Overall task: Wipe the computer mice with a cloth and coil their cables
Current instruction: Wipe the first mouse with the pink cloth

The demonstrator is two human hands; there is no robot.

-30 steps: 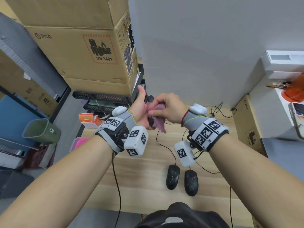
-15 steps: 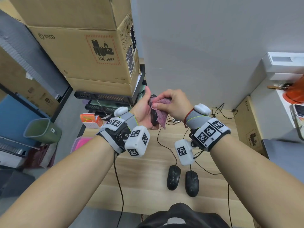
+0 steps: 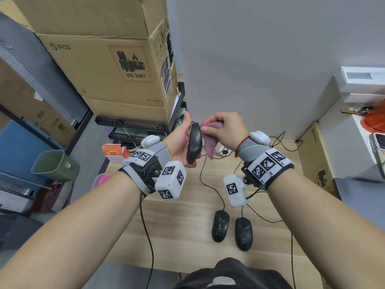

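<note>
My left hand (image 3: 179, 140) holds a black computer mouse (image 3: 194, 142) upright above the wooden table (image 3: 187, 236), its top face turned right. My right hand (image 3: 226, 130) grips a purple cloth (image 3: 209, 140) bunched against the mouse's right side. The held mouse's cable (image 3: 210, 184) hangs down to the table. Two more black mice lie side by side on the table, the left mouse (image 3: 220, 225) and the right mouse (image 3: 243, 233), with loose black cables (image 3: 262, 217) trailing back toward the wall.
Stacked cardboard boxes (image 3: 116, 65) rise at the left over a black rack (image 3: 133, 124). A green bin (image 3: 54, 165) stands on the floor at left. An orange box (image 3: 113, 152) and a pink item (image 3: 104, 179) sit by the table's left edge. A white unit (image 3: 362, 88) is at right.
The cloth has slid from covering the mouse to its right side, so the mouse's black top now shows. Both hands have stayed raised above the table.
</note>
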